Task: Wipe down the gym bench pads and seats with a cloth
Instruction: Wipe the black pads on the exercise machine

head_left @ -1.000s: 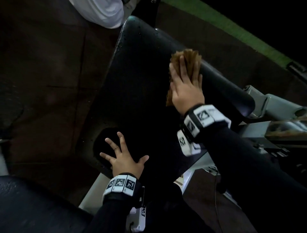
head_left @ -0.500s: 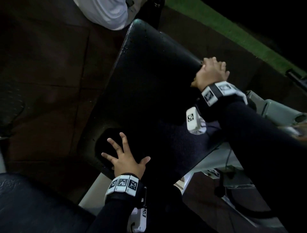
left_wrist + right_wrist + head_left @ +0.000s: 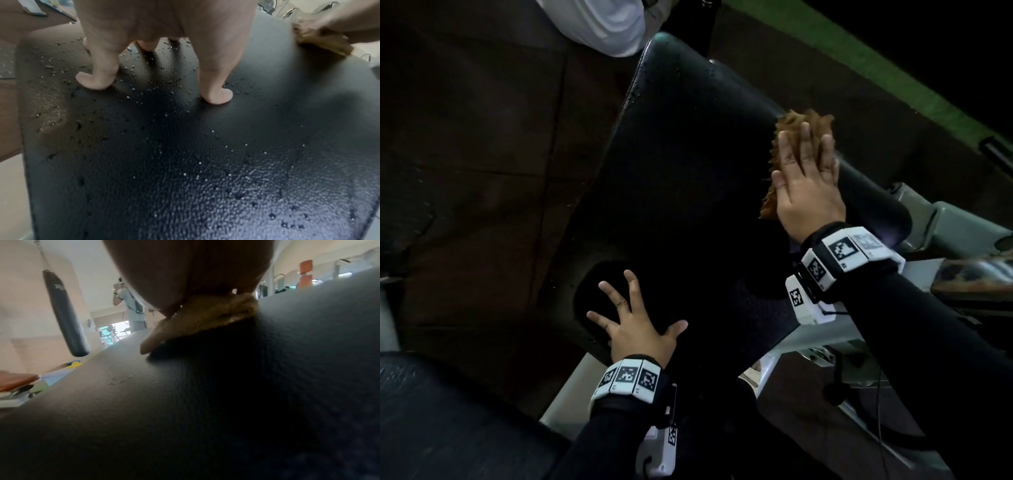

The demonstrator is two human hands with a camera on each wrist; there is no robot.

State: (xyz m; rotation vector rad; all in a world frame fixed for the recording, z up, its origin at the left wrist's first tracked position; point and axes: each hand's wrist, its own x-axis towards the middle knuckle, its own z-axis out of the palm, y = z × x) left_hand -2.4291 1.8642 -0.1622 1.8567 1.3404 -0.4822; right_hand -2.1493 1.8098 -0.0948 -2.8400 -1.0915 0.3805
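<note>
The right hand [image 3: 806, 192] is lying flat on a brown cloth [image 3: 803, 120], its fingers [image 3: 804, 144] straight and close together, pressing the cloth against the black bench pad [image 3: 688, 171] near the pad's edge at about 2 o'clock in the head view. The cloth is showing past the fingertips toward 12 o'clock and along the thumb side toward 9 o'clock, so most of it is lying under the palm and fingers. In the right wrist view the cloth [image 3: 205, 316] is sitting squeezed between the palm of the right hand [image 3: 185, 272] and the pad [image 3: 205, 402].

The left hand [image 3: 635, 334] is resting on the same pad at about 7 o'clock, well apart from the cloth, fingers [image 3: 633, 287] spread and gripping nothing. In the left wrist view the fingertips [image 3: 218, 95] are touching the textured pad [image 3: 185, 162], which is carrying scattered water droplets [image 3: 164, 76] around them; the cloth [image 3: 324, 40] is lying at 2 o'clock.

A punching bag [image 3: 63, 314] is hanging in the background at 9 o'clock of the right wrist view, with a person [image 3: 131, 308] standing beyond it.
</note>
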